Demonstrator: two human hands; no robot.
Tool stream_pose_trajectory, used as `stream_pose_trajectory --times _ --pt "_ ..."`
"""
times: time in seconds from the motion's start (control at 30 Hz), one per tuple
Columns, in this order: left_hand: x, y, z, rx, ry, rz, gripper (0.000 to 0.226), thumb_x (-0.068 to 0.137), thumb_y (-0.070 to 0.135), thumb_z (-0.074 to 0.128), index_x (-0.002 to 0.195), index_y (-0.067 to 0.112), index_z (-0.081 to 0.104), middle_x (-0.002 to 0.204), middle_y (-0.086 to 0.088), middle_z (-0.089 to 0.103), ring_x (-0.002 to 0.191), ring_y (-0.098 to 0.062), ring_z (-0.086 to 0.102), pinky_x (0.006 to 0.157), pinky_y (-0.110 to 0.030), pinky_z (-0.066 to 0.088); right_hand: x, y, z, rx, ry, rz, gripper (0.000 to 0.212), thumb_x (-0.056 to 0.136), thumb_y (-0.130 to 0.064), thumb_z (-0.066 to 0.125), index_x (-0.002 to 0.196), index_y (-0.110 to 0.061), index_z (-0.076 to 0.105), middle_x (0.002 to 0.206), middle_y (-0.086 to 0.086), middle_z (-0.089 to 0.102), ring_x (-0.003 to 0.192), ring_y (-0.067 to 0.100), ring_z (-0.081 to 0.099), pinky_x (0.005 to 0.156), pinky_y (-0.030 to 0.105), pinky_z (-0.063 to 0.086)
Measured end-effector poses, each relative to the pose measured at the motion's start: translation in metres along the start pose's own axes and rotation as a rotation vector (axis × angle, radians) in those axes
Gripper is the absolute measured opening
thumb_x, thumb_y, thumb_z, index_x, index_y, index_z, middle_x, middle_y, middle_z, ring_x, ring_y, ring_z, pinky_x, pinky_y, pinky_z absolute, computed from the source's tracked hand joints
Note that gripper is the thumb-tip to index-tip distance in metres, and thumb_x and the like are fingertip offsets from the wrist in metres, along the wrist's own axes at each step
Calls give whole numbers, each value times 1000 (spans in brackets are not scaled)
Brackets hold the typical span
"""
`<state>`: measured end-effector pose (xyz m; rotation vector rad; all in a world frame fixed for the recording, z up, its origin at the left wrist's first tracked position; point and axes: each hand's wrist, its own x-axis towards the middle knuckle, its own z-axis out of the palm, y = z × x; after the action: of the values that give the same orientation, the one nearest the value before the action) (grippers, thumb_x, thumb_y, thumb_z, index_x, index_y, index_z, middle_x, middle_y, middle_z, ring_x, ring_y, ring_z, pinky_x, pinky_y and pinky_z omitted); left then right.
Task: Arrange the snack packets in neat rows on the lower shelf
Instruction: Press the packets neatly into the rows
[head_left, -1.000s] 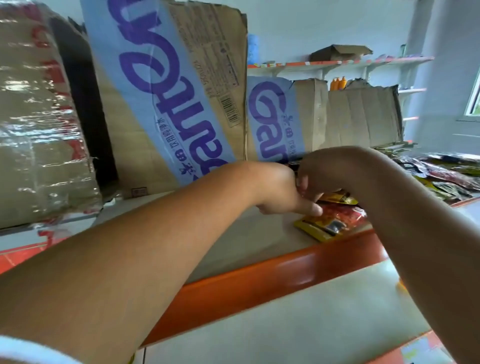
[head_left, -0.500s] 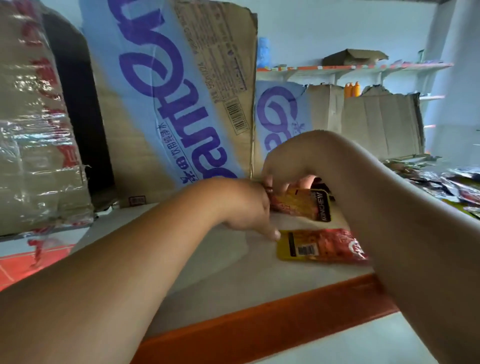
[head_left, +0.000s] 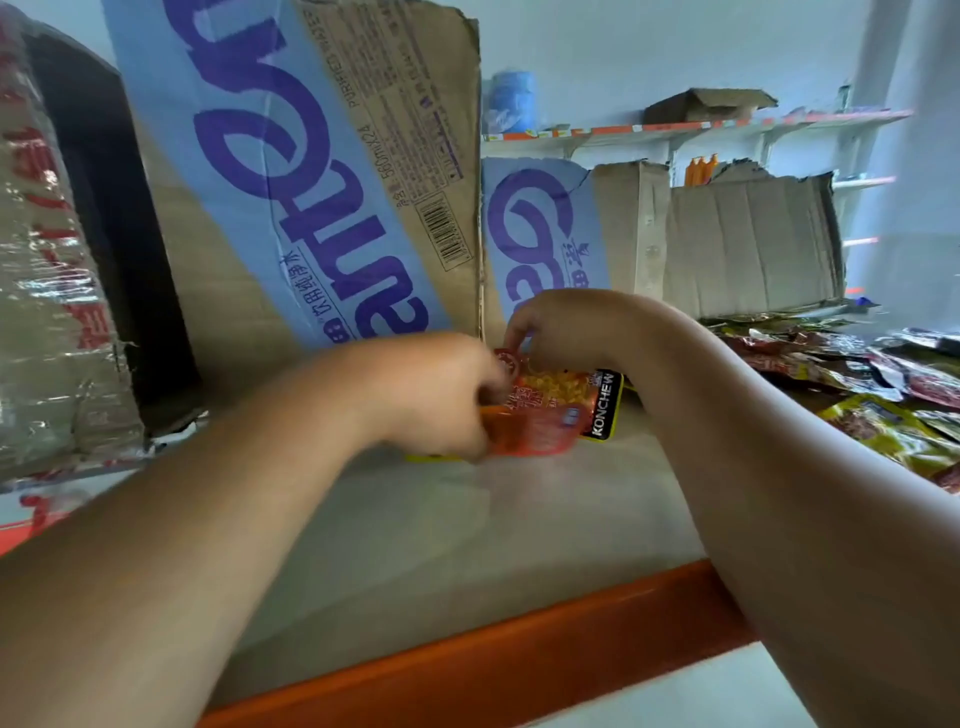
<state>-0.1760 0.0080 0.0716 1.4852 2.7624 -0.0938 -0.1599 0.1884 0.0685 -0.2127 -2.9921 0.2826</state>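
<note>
Pinching the packet (head_left: 550, 415) at its top edge, the right hand (head_left: 566, 332) and the left hand (head_left: 436, 395), curled round its left side, hold it low over the shelf (head_left: 467, 530) beside the box (head_left: 311, 208); it looks light, floppy and slick, so the sealed edges are probably the safest grip.

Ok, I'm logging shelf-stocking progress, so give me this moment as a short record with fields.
left hand: at the left edge of the orange snack packet, grip blurred
right hand: pinches that packet's top edge
packet position: back of the shelf, by the cardboard box
unsorted: loose packets heaped to the right
rows: none visible yet
</note>
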Motion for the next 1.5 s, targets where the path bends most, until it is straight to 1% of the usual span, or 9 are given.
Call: stream_pose_trajectory --times 0.1,0.17,0.33,0.47,0.6,0.8,0.93,1.13,1.5 --pt "-7 -18 -7 203 -155 -236 6 85 28 67 87 24 63 84 3 66 70 -15 59 59 -27 45 3 3 3 24 -28 16 22 89 -21 67 101 -39 65 109 -11 63 90 8 57 68 28 43" --pt "-5 -20 -5 167 -270 -323 26 84 46 74 94 24 64 90 2 68 74 -16 62 61 -26 47 0 1 3 30 -66 12 18 87 -27 72 101 -36 65 105 -8 65 87 10 59 68 28 45" --pt "4 -17 2 82 -245 -245 43 80 67 74 89 29 55 97 8 61 89 -14 59 73 -31 48 -13 -13 -1 -105 -266 14 38 70 -52 83 96 -39 60 99 -6 63 86 16 62 69 31 47" --pt "1 -22 -1 42 -257 -251 45 76 60 81 106 31 64 109 8 65 99 -16 63 86 -33 55 -27 -34 -7 -371 -395 -3 55 78 -52 79 123 -29 58 106 -6 57 99 17 54 65 24 39" --pt "-4 -26 -4 31 -310 -257 54 69 58 87 110 31 65 110 8 65 101 -17 64 90 -34 56 -29 -40 -7 -344 -400 17 49 84 -40 78 125 -22 58 101 -5 57 76 10 52 63 23 41" --pt "2 -20 5 -27 -188 -193 52 72 62 84 107 29 66 106 8 67 97 -13 62 88 -33 53 -27 -43 0 -291 -364 29 38 82 -41 78 111 -19 64 104 6 65 91 22 66 84 34 56" --pt "1 -18 3 -10 -199 -182 48 74 62 82 107 30 68 105 9 70 96 -15 66 91 -36 55 -32 -51 2 -347 -318 33 39 87 -44 73 117 -21 63 96 0 59 71 13 55 62 25 45" --pt "-13 -12 5 18 -183 -181 44 81 59 78 111 29 68 108 6 66 97 -17 62 65 -27 40 -43 -62 2 -395 -308 53 39 90 -36 71 123 -20 59 87 -1 55 68 13 50 54 25 36" --pt "-102 -67 7 36 -219 -212 38 75 56 84 96 29 68 101 7 70 89 -15 67 81 -36 58 -78 -98 12 -271 -257 30 31 90 -38 71 118 -24 64 104 -6 61 86 11 57 75 26 50"
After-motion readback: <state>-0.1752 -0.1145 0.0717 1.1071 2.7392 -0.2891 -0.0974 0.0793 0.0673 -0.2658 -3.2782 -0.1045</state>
